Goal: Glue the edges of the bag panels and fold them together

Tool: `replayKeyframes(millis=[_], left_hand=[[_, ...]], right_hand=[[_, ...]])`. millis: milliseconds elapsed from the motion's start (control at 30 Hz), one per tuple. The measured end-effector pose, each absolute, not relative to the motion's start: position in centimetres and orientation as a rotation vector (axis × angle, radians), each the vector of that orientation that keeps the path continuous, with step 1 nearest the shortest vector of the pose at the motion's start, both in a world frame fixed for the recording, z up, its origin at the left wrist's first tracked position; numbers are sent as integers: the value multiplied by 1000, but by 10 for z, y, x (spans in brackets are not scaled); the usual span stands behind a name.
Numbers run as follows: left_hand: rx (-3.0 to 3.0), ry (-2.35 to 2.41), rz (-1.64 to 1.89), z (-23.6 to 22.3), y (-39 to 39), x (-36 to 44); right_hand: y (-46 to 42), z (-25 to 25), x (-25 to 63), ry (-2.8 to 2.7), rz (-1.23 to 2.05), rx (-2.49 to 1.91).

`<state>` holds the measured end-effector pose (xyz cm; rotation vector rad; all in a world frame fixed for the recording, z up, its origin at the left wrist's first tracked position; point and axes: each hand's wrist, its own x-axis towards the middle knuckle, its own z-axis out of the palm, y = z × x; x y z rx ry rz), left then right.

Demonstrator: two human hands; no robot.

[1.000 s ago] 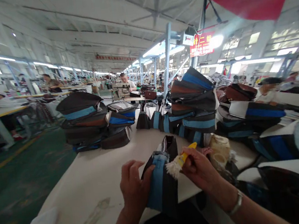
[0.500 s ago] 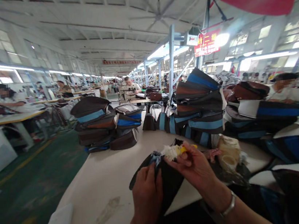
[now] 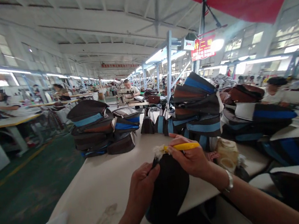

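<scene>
My left hand [image 3: 141,189] grips the left side of a dark bag piece [image 3: 168,190] that stands on edge at the near rim of the long white table [image 3: 111,176]. My right hand [image 3: 191,159] is closed on a yellow-handled brush [image 3: 180,147]. Its pale bristles [image 3: 158,151] rest against the top edge of the bag piece. A metal band sits on my right wrist.
Stacks of dark bags with blue and brown stripes [image 3: 97,131] [image 3: 198,109] stand farther along the table. A pale glue pot [image 3: 226,153] sits just right of my right hand. More bags [image 3: 279,135] pile up on the right. People sit at sewing tables left and beyond.
The bag piece has turned so its dark side faces me and the blue strip is hidden. The brush has swung level and now touches the piece's top edge.
</scene>
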<state>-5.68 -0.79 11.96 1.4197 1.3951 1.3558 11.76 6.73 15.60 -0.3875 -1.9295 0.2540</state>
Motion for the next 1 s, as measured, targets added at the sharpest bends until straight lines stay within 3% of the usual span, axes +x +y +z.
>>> replayKeyframes(millis=[300, 567, 833, 1000], left_hand=[[1296, 1301, 1344, 117, -5, -60], [1431, 1468, 1364, 117, -9, -57], [1527, 2111, 1618, 84, -11, -114], [1352, 2235, 1423, 52, -20, -145]], right_hand=[[59, 164, 121, -2080, 5, -168], [68, 166, 120, -2117, -2, -230], [56, 146, 177, -1194, 665, -731], [36, 107, 202, -880, 930, -749]])
